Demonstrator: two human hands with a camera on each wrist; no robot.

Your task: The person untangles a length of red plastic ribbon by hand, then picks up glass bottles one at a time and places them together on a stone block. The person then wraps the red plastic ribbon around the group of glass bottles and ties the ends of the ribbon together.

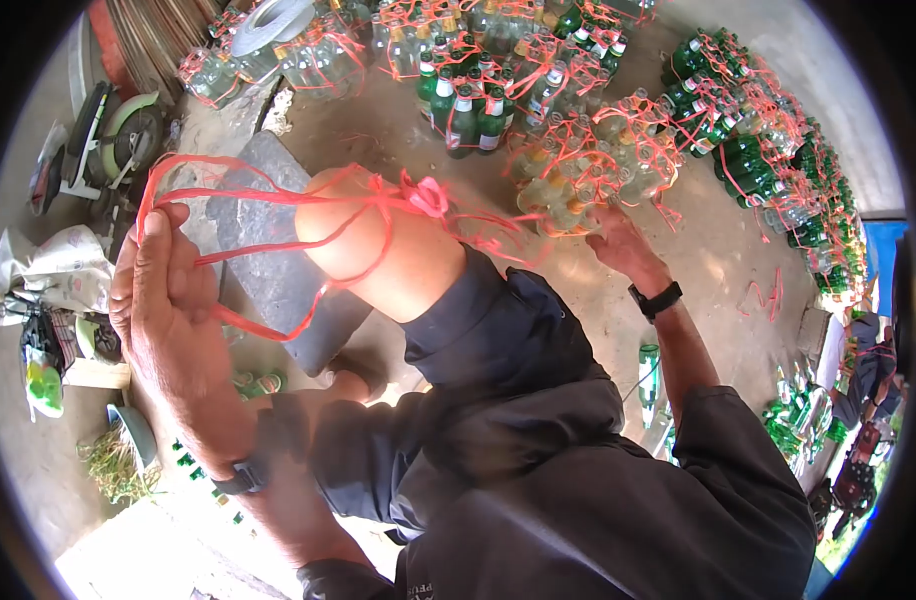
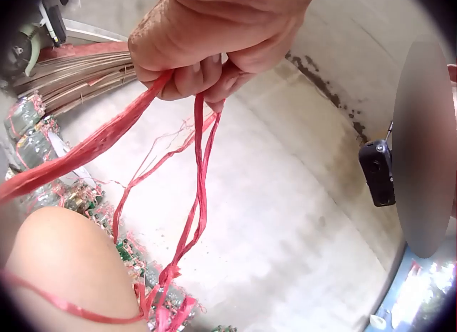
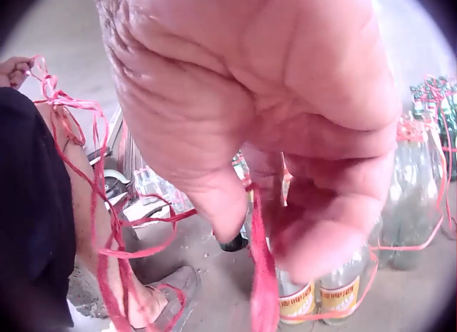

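Near the left side of the head view, my left hand (image 1: 163,270) grips red plastic twine (image 1: 248,195), which spreads in loops toward the bare knee (image 1: 348,230). A pink knot (image 1: 425,196) of the twine lies over the knee. The left wrist view shows strands (image 2: 200,175) hanging from the curled fingers of the left hand (image 2: 214,39). My right hand (image 1: 623,245) is at a bundle of clear bottles (image 1: 558,185) tied with twine. In the right wrist view, a pink strand (image 3: 263,275) runs from between the thumb and curled fingers of that right hand (image 3: 264,118).
Tied bundles of green bottles (image 1: 468,115) stand ahead, with more bottles (image 1: 778,170) along the right wall. Loose green bottles (image 1: 798,415) lie at the right. A grey slab (image 1: 268,240) is beyond the knee, and a scooter (image 1: 108,140) stands at the left.
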